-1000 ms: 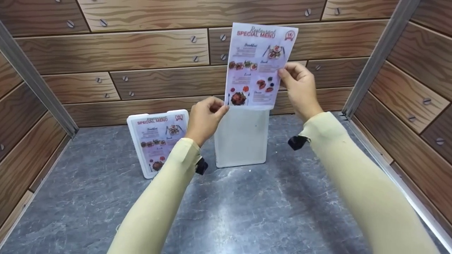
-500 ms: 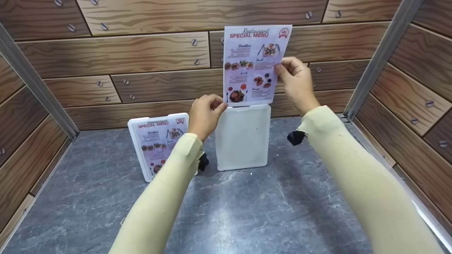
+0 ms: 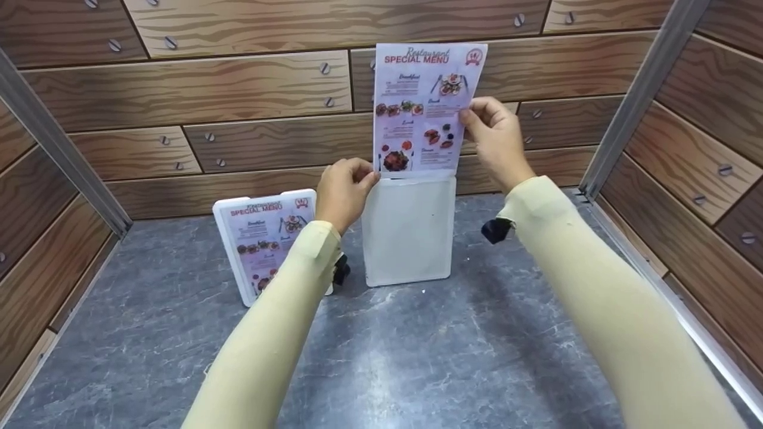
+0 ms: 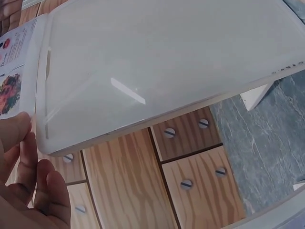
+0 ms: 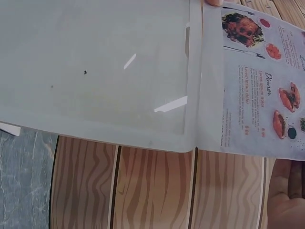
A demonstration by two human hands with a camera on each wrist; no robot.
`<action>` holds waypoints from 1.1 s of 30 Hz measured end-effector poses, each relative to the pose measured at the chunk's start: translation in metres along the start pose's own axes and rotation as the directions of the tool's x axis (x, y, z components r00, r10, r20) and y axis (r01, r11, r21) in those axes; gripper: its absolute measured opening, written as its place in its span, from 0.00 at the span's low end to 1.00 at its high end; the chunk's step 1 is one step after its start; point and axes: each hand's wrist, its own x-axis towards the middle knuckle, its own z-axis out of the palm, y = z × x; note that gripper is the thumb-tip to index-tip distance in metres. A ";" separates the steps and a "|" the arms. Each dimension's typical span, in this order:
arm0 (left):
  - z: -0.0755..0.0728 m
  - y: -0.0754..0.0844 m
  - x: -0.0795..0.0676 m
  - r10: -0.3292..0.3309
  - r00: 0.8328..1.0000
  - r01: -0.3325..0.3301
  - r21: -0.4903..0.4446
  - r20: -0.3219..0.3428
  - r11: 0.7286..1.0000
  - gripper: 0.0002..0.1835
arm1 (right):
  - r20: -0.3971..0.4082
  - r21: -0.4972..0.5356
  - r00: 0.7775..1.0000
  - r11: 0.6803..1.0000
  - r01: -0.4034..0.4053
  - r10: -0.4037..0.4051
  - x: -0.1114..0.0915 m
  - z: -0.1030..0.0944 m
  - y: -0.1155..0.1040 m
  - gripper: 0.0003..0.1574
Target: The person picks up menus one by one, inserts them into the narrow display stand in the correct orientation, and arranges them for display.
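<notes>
A printed restaurant menu sheet (image 3: pixel 417 128) is held upright above a white sign holder (image 3: pixel 408 232) with a clear front. The sheet's lower edge is right at the holder's top edge and overlaps it in the head view. My left hand (image 3: pixel 344 193) pinches the sheet's lower left corner between thumb and fingers, beside the holder's top corner in the left wrist view. With thumb and fingertips, my right hand (image 3: pixel 495 137) pinches the sheet's right edge about midway up. Inside the holder, only a blank pale panel shows.
To the left stands a second white sign holder (image 3: pixel 225 238) with the same menu in it, partly hidden by my left forearm. Both are on a grey marbled table (image 3: pixel 411 357). Wood-patterned walls (image 3: pixel 268 140) rise behind and at the sides.
Both hands have brought the menu sheet slightly left. Its lower edge, earlier in front of the holder's top, is now lined up at that top edge. Both grips stay the same.
</notes>
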 end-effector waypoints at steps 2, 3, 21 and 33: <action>0.000 -0.001 0.000 0.010 1.000 -0.010 0.007 -0.004 1.000 0.08 | -0.004 0.006 1.000 1.000 0.002 -0.002 0.000 0.000 0.002 0.08; 0.001 -0.002 0.000 0.014 1.000 -0.014 0.012 -0.007 1.000 0.08 | -0.003 0.007 1.000 1.000 0.002 -0.002 0.000 0.000 0.002 0.08; 0.003 0.000 0.001 0.052 0.999 -0.052 0.090 -0.007 0.995 0.07 | 0.042 -0.004 0.999 1.000 -0.005 0.005 -0.004 0.005 -0.018 0.09; 0.003 -0.008 0.000 0.029 0.999 -0.031 0.080 0.015 0.996 0.08 | 0.024 -0.106 1.000 0.994 0.001 0.001 0.004 -0.004 0.010 0.09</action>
